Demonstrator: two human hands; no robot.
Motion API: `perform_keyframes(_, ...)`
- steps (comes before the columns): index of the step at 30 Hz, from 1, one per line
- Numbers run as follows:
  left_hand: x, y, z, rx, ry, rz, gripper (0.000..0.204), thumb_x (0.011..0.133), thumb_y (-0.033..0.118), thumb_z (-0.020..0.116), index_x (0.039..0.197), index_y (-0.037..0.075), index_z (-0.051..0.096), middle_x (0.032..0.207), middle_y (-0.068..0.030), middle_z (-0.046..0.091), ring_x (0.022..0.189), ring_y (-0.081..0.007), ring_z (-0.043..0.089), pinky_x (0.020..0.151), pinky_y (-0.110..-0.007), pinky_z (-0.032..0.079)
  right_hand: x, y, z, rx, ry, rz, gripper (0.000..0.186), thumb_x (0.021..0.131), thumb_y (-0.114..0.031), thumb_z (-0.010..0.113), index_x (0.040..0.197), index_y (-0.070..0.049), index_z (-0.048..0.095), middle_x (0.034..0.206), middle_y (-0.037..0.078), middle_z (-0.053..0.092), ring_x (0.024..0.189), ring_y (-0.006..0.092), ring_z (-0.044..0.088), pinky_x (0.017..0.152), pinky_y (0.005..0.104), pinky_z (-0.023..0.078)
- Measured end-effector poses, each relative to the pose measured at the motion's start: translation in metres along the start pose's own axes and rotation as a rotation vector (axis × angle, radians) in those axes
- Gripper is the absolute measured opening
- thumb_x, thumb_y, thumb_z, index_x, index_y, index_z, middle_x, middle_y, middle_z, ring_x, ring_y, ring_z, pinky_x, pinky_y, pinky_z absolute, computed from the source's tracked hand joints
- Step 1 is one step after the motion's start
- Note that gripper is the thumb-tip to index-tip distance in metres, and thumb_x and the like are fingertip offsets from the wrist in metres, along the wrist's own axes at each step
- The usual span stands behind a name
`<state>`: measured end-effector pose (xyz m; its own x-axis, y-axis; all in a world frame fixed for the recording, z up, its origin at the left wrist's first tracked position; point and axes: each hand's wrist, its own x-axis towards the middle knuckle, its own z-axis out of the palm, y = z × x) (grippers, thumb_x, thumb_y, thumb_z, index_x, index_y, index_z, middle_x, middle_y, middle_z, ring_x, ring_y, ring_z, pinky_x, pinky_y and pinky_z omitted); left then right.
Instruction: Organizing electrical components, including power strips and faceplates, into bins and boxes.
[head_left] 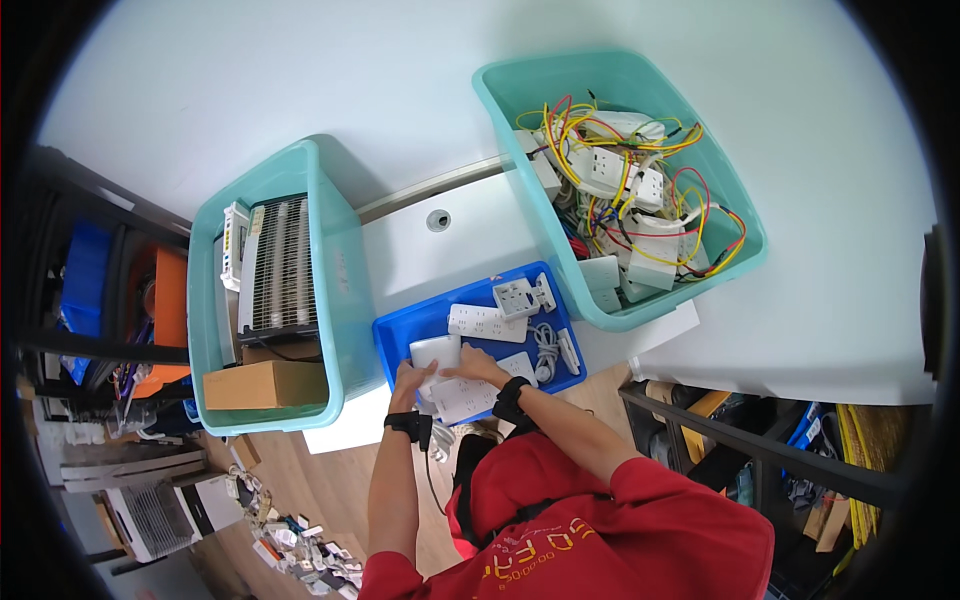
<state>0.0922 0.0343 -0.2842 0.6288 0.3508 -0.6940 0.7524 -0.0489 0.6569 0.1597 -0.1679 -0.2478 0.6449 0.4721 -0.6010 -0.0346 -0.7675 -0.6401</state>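
Observation:
Over the left part of a blue tray (388,345), a plain white squarish block (436,351) is gripped from both sides. My left hand (413,378) closes on its lower left, with the thumb on the near face. At its lower right, my right hand (478,366) has its fingers bent round the edge. The block's kind does not show. Around it in the tray lie a white power strip (487,322), a white socket box (514,298) and a coiled grey-white cable (546,352). Another white power strip (462,399) lies below my hands, partly covered by my wrists.
A teal bin (345,270) on the left holds a grille-fronted heater (277,265) and a cardboard box (265,385). Another teal bin (540,215) on the right contains white sockets and tangled coloured wires (600,215). Small items (300,550) litter the floor at lower left.

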Motion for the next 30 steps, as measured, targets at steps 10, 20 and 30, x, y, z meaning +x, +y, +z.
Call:
perform_keyframes(10, -0.041, 0.024, -0.006, -0.032, 0.040, 0.195, 0.084, 0.077, 0.021, 0.094, 0.143, -0.010, 0.050, 0.136, -0.0229, 0.064, 0.118, -0.0323, 0.068, 0.100, -0.039, 0.055, 0.005, -0.010, -0.004, 0.508, 0.039, -0.129, 0.099, 0.068, -0.032, 0.095, 0.146, 0.006, 0.048, 0.135, 0.021, 0.065, 0.126, 0.0306, 0.063, 0.104, 0.0361, 0.051)
perform_keyframes(20, -0.051, 0.018, -0.016, 0.033, 0.141, 0.603, 0.093, 0.072, 0.020, 0.096, 0.146, -0.007, 0.047, 0.139, -0.0244, 0.061, 0.128, -0.0343, 0.061, 0.111, -0.042, 0.048, -0.003, -0.012, -0.004, 0.740, 0.131, -0.437, 0.110, 0.060, -0.029, 0.101, 0.148, 0.005, 0.044, 0.139, 0.019, 0.062, 0.130, 0.0302, 0.060, 0.113, 0.0370, 0.044)
perform_keyframes(30, -0.109, 0.043, -0.014, 0.187, 0.174, 0.633, 0.088, 0.071, 0.015, 0.096, 0.143, -0.002, 0.049, 0.135, -0.0230, 0.064, 0.126, -0.0369, 0.063, 0.108, -0.044, 0.050, -0.026, -0.008, -0.019, 0.515, 0.027, -0.528, 0.097, 0.069, -0.036, 0.097, 0.147, 0.000, 0.051, 0.137, 0.020, 0.067, 0.128, 0.0303, 0.064, 0.110, 0.0384, 0.048)
